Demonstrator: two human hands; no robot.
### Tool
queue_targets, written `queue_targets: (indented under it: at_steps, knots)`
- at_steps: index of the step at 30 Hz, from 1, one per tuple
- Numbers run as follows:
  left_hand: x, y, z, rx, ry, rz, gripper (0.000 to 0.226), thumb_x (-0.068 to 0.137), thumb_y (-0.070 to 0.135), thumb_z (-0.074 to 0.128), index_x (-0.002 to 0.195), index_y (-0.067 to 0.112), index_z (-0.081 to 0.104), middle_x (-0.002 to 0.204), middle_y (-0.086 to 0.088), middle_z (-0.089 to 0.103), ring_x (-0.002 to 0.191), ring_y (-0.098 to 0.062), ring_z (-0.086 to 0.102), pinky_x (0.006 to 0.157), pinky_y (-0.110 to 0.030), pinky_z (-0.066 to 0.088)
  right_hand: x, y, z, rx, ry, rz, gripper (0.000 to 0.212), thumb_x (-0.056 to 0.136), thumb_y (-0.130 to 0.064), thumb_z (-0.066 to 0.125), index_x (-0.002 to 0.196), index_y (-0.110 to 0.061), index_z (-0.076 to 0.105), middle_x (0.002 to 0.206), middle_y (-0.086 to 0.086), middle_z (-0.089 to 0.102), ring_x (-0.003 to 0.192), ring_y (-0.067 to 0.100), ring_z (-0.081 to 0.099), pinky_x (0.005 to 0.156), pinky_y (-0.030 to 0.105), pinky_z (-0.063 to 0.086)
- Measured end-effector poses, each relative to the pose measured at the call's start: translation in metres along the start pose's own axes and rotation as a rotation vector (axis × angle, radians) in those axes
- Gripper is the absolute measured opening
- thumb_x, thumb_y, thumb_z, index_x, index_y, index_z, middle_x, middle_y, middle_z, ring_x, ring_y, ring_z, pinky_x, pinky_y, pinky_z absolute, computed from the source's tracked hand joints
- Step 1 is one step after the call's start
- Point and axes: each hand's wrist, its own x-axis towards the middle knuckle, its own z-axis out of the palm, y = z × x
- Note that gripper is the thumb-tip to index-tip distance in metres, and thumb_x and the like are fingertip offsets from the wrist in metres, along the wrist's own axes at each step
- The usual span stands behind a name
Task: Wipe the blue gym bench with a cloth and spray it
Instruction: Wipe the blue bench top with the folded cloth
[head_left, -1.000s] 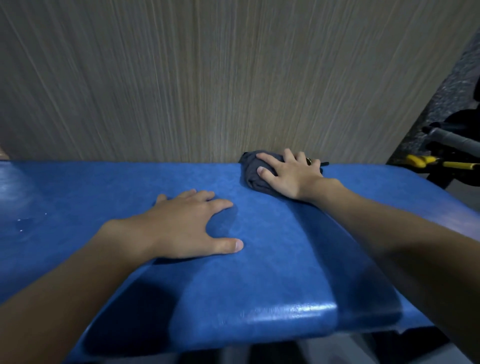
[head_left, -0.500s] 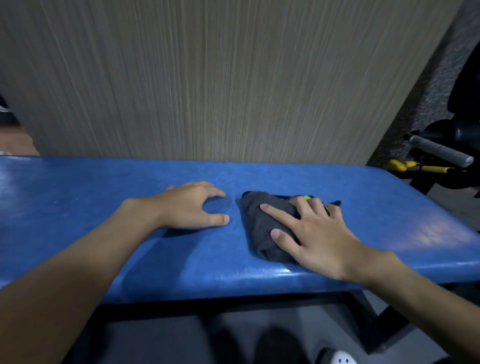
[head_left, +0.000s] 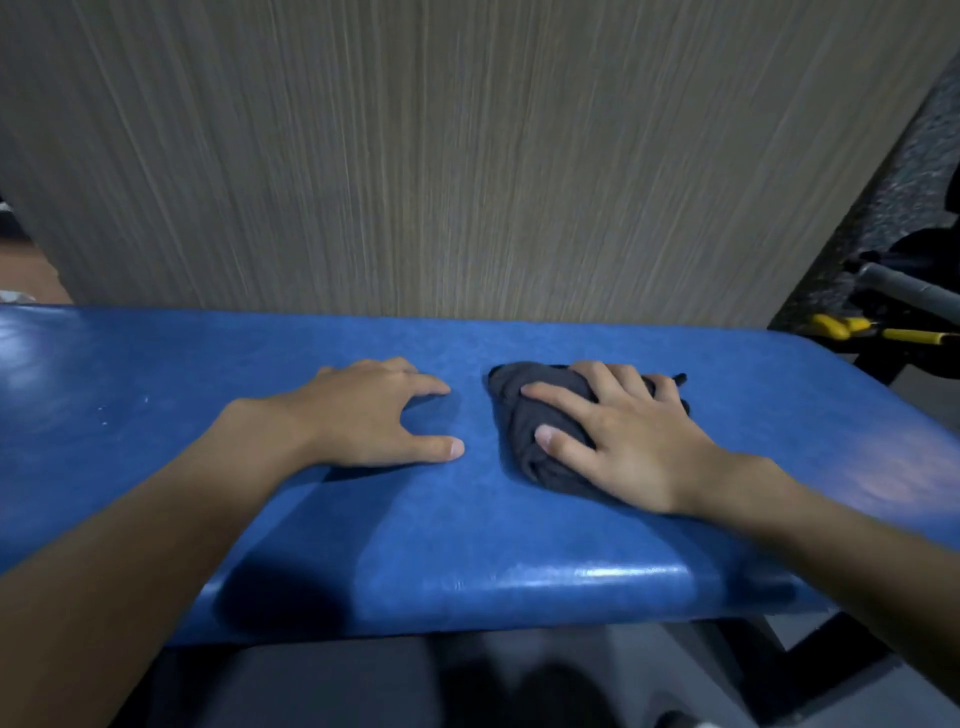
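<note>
Since half a second ago, both of my hands have slid a little farther from the bench's near edge, toward the wall, and the cloth has travelled with the right one; a second ago that hand and cloth were up at the far edge, so the stroke came toward me and is now heading back. My right hand (head_left: 631, 441) lies palm down on the dark grey cloth (head_left: 524, 421), fingers spread and pressing it flat onto the blue bench (head_left: 467, 545) rather than closing around it; the cloth bunches out past my fingertips and thumb on the side facing my left hand, and a small dark tail of it pokes out beyond my little finger. Something thin and dark shows at that far side of the cloth, too small for me to tell what it is. My left hand (head_left: 363, 415) rests open and empty on the padding just beside the cloth, fingers loosely curved, thumb stretched toward the right hand, with a narrow strip of bare blue vinyl between thumb tip and cloth. Beyond both hands, a wood-grain wall panel (head_left: 467, 156) rises straight from the bench's far edge. Out past my right hand, off the bench's end, sits dark gym equipment with a grey bar (head_left: 904, 286) and yellow parts (head_left: 841, 327). Gloss glints on the bench's near edge below my right wrist.
</note>
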Motion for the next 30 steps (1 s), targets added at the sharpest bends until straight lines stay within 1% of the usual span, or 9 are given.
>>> queue_targets:
  at_steps: [4, 7, 12, 16, 20, 23, 25, 28, 30]
  knots:
    - [0.003, 0.000, 0.003, 0.016, -0.004, 0.004, 0.098, 0.060, 0.091, 0.036, 0.148, 0.048, 0.034, 0.153, 0.017, 0.035, 0.144, -0.012, 0.031, 0.114, -0.050, 0.029, 0.071, 0.017, 0.009, -0.001, -0.014, 0.061, 0.061, 0.084, -0.077, 0.005, 0.142, -0.060, 0.014, 0.144, -0.002, 0.032, 0.132, 0.029, 0.029, 0.106, 0.058, 0.022]
    - [0.004, -0.002, 0.005, 0.014, 0.012, 0.010, 0.105, 0.053, 0.096, 0.028, 0.147, 0.051, 0.032, 0.154, 0.018, 0.034, 0.143, -0.011, 0.030, 0.114, -0.050, 0.028, 0.118, 0.026, 0.013, 0.001, -0.018, 0.113, 0.055, 0.088, -0.076, 0.010, 0.140, -0.061, 0.018, 0.145, 0.003, 0.033, 0.134, 0.033, 0.030, 0.105, 0.061, 0.021]
    - [0.003, -0.004, 0.009, 0.019, 0.044, 0.015, 0.106, 0.052, 0.097, 0.022, 0.147, 0.052, 0.031, 0.156, 0.017, 0.031, 0.145, -0.010, 0.026, 0.114, -0.050, 0.026, 0.146, 0.029, 0.014, 0.019, -0.039, 0.168, 0.052, 0.091, -0.075, 0.014, 0.140, -0.060, 0.019, 0.148, 0.004, 0.030, 0.137, 0.036, 0.026, 0.106, 0.065, 0.019]
    - [0.000, -0.003, 0.010, -0.008, 0.066, 0.025, 0.104, 0.054, 0.096, 0.024, 0.146, 0.051, 0.034, 0.153, 0.018, 0.034, 0.143, -0.010, 0.030, 0.112, -0.050, 0.028, 0.126, 0.022, 0.012, 0.013, -0.075, 0.176, 0.055, 0.092, -0.073, 0.016, 0.145, -0.060, 0.014, 0.153, 0.005, 0.024, 0.141, 0.035, 0.020, 0.109, 0.065, 0.016]
    - [-0.002, -0.003, 0.011, -0.018, 0.087, 0.024, 0.100, 0.058, 0.096, 0.028, 0.146, 0.050, 0.036, 0.155, 0.015, 0.034, 0.144, -0.011, 0.030, 0.113, -0.050, 0.027, 0.083, 0.009, 0.008, 0.016, -0.068, 0.117, 0.055, 0.091, -0.072, 0.014, 0.145, -0.060, 0.015, 0.147, 0.001, 0.028, 0.138, 0.031, 0.023, 0.109, 0.059, 0.017]
    - [-0.004, -0.004, 0.009, -0.048, 0.082, 0.018, 0.081, 0.075, 0.088, 0.048, 0.145, 0.046, 0.040, 0.155, 0.015, 0.035, 0.144, -0.011, 0.031, 0.115, -0.046, 0.025, 0.036, -0.001, 0.004, 0.014, -0.061, 0.052, 0.062, 0.084, -0.074, 0.006, 0.144, -0.061, 0.010, 0.145, -0.003, 0.029, 0.136, 0.028, 0.023, 0.111, 0.056, 0.017]
    - [-0.004, -0.008, 0.009, -0.101, 0.087, 0.030, 0.074, 0.080, 0.080, 0.053, 0.143, 0.043, 0.045, 0.150, 0.016, 0.040, 0.141, -0.009, 0.036, 0.116, -0.041, 0.027, 0.004, -0.010, 0.000, 0.002, -0.049, 0.013, 0.068, 0.078, -0.076, -0.001, 0.144, -0.060, 0.006, 0.145, -0.006, 0.027, 0.136, 0.026, 0.021, 0.111, 0.054, 0.016]
    - [-0.006, -0.012, 0.008, -0.134, 0.114, 0.039, 0.089, 0.065, 0.086, 0.039, 0.140, 0.040, 0.050, 0.143, 0.019, 0.046, 0.135, -0.007, 0.043, 0.115, -0.041, 0.033, -0.041, -0.022, -0.006, -0.022, -0.031, -0.041, 0.070, 0.078, -0.075, -0.004, 0.146, -0.059, 0.002, 0.143, -0.007, 0.026, 0.136, 0.023, 0.019, 0.112, 0.052, 0.016]
    - [-0.007, -0.013, 0.009, -0.104, 0.136, 0.045, 0.092, 0.062, 0.087, 0.032, 0.139, 0.040, 0.050, 0.141, 0.018, 0.047, 0.135, -0.008, 0.042, 0.114, -0.045, 0.034, -0.063, -0.024, -0.010, -0.042, -0.024, -0.077, 0.070, 0.080, -0.075, -0.005, 0.147, -0.057, -0.002, 0.147, -0.006, 0.023, 0.139, 0.023, 0.017, 0.114, 0.053, 0.014]
